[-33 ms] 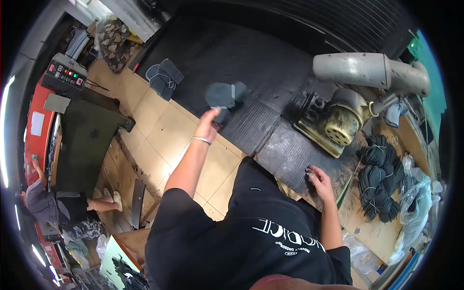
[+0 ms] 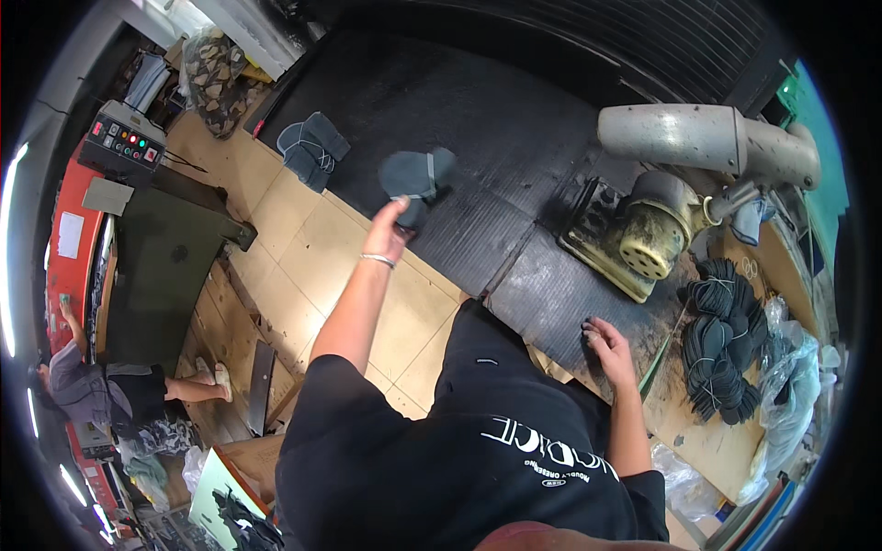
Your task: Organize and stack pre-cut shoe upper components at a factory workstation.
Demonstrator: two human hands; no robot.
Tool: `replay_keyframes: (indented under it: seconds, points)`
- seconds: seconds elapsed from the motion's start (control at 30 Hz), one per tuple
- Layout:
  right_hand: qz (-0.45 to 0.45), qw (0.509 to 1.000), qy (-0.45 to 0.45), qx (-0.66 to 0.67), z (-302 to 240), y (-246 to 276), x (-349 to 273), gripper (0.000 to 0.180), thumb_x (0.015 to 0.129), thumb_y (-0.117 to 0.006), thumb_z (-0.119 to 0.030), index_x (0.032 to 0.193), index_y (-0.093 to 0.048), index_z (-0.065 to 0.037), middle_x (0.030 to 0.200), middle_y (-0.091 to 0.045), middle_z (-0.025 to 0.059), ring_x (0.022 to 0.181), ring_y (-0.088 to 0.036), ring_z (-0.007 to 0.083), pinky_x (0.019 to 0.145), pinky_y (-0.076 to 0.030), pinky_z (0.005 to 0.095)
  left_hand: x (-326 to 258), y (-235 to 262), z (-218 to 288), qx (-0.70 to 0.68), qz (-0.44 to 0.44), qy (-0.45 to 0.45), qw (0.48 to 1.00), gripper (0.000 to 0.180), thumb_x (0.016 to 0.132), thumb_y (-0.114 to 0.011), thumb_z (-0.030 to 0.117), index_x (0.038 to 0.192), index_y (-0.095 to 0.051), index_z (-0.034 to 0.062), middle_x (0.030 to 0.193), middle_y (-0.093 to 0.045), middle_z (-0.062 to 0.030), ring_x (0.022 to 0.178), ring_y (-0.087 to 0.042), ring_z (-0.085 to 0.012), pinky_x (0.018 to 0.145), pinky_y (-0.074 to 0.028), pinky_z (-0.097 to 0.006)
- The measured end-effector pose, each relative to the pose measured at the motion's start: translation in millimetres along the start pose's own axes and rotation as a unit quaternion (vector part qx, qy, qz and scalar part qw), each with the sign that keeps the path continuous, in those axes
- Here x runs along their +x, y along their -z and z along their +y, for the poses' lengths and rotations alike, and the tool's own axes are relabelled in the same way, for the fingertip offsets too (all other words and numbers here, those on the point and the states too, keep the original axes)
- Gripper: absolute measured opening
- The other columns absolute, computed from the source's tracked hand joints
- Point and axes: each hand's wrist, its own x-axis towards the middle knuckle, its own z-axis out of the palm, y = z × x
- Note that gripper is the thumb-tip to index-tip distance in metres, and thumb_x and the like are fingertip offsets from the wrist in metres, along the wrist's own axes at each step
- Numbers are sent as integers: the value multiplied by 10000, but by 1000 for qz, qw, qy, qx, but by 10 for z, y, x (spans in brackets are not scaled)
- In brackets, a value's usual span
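Note:
My left hand [image 2: 390,230] is closed on the near end of a bundle of dark grey flat pieces [image 2: 409,174], rounded like insoles and tied with a pale band. The bundle is held over the black worktable [image 2: 478,101]; whether it touches the surface I cannot tell. A second tied bundle of similar pieces [image 2: 314,151] lies on the table's left edge. Over the near right of the ribbed mat [image 2: 560,298], my right hand [image 2: 608,351] is open, fingers loosely bent and apart, their tips darkened. It holds nothing that I can see.
A machine with a round vented motor [image 2: 648,239] and a thick metal duct [image 2: 671,136] stands on the right. Beyond it, several tied dark bundles [image 2: 721,340] sit on a wooden board beside clear plastic [image 2: 790,395]. Far left, another person [image 2: 92,376] stands at a red machine [image 2: 78,211].
My left hand and the bundle have shifted slightly left and away from me. My right hand stays nearly where it was.

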Motion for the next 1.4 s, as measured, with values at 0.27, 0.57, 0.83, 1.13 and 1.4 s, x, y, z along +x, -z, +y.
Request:
replay_keyframes:
  seconds: [0.27, 0.57, 0.83, 1.13, 1.4]
  points:
    - [44, 998, 44, -30, 98, -100, -22, 380, 915, -550, -48, 1279, -501, 49, 1193, -616, 118, 1070, -575, 151, 970, -415, 279, 926, 724, 726, 26, 98, -4, 995, 430, 746, -750, 340, 1097, -617, 130, 1096, -643, -13, 989, -604, -168, 801, -473, -350]
    - [63, 996, 31, -49, 0, -163, -34, 337, 926, -544, -41, 1251, -524, 46, 1173, -621, 98, 1038, -571, 129, 949, -425, 270, 1151, 1299, 1006, 52, 184, 24, 981, 421, 785, -716, 306, 1104, -577, 70, 1067, -642, -88, 944, -643, -236, 787, -548, -395]
    - [64, 997, 33, -42, -7, -191, -50, 331, 923, -553, -40, 1243, -534, 44, 1164, -624, 87, 1037, -570, 130, 951, -423, 268, 1070, 1437, 970, 39, 189, 17, 981, 523, 811, -714, 315, 1202, -515, 30, 1108, -619, -137, 985, -638, -272, 850, -543, -428]
    - [64, 996, 32, -47, 29, -154, -35, 334, 927, -555, -56, 1245, -534, 42, 1175, -619, 88, 1037, -571, 134, 957, -424, 276, 1074, 1395, 953, 49, 201, 8, 978, 520, 824, -694, 361, 1200, -513, 50, 1104, -620, -131, 942, -653, -257, 788, -558, -414]
    - [58, 996, 48, -42, 59, -148, -26, 329, 927, -542, -41, 1244, -531, 47, 1172, -617, 94, 1052, -570, 143, 962, -424, 282, 955, 1237, 979, 431, 286, -105, 850, 575, 743, -748, 325, 1147, -613, -61, 1115, -647, -188, 1004, -633, -241, 849, -502, -345]
